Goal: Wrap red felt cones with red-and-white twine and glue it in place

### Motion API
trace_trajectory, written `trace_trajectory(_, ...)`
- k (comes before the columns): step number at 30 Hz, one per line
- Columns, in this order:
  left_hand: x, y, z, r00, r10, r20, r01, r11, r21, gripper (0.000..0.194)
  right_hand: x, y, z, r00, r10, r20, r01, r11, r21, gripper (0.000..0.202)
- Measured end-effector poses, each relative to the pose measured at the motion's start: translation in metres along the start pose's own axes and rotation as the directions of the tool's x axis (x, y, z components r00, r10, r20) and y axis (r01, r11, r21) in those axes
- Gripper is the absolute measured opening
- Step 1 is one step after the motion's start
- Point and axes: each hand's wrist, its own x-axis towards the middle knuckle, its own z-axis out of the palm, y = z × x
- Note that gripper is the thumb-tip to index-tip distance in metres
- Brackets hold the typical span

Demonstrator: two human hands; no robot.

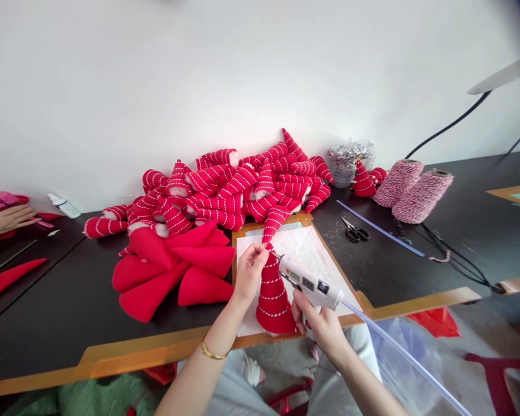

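A red felt cone hat [274, 296] with red-and-white twine wound round it lies on a white sheet [316, 260], its tip away from me. The fingers of my left hand [250, 270] are pinched at the tip; whether they grip felt, twine or both is hard to see. My right hand [318, 323] is wrapped round the handle of a white hot glue gun [312, 283]. The gun's nozzle points left, close to the hat's tip and my left fingertips. From its back end runs a long translucent glue stick [407, 352].
A heap of twine-striped red hats [242, 185] lies against the wall, with plain red cones [164, 266] in front. Rightward are scissors [356, 230], another glue stick [381, 228], twine spools [422, 193] and a tinsel tub [351, 162]. Another person's hand [13, 219] is at far left.
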Motion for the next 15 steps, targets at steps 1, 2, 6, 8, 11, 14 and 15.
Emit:
trace_trajectory(1, 0.000, 0.000, 0.000, 1.000, 0.003, 0.004, -0.003, 1.000, -0.005, 0.025, 0.000, 0.001, 0.000, 1.000, 0.000, 0.003, 0.000, 1.000, -0.002, 0.063)
trace_trajectory(2, 0.000, -0.001, -0.001, 1.000, 0.004, 0.008, -0.004, 1.000, -0.012, 0.026, 0.000, 0.001, -0.001, 1.000, -0.001, 0.011, 0.001, 1.000, -0.005, 0.063)
trace_trajectory(6, 0.001, -0.003, -0.001, 1.000, 0.017, 0.021, -0.016, 1.000, -0.018, 0.026, 0.000, -0.001, -0.002, 0.999, 0.003, 0.034, -0.003, 1.000, -0.004, 0.062)
trace_trajectory(8, 0.001, -0.003, -0.001, 0.999, 0.036, 0.014, -0.036, 0.999, -0.009, 0.023, -0.001, -0.004, -0.003, 0.999, 0.007, 0.033, -0.007, 1.000, 0.002, 0.061)
trace_trajectory(11, 0.001, -0.005, 0.000, 1.000, 0.013, 0.014, -0.013, 0.999, -0.052, 0.023, -0.001, -0.008, -0.004, 0.998, 0.016, 0.059, -0.016, 1.000, -0.003, 0.061)
trace_trajectory(14, 0.003, -0.007, 0.000, 0.997, -0.069, 0.035, 0.074, 0.982, -0.173, 0.029, -0.003, -0.010, -0.007, 0.998, 0.006, 0.057, -0.007, 1.000, 0.009, 0.060)
trace_trajectory(15, 0.003, -0.007, 0.000, 0.995, -0.092, 0.043, 0.099, 0.974, -0.204, 0.032, -0.003, -0.010, -0.008, 0.999, -0.008, 0.051, 0.007, 1.000, 0.019, 0.059)
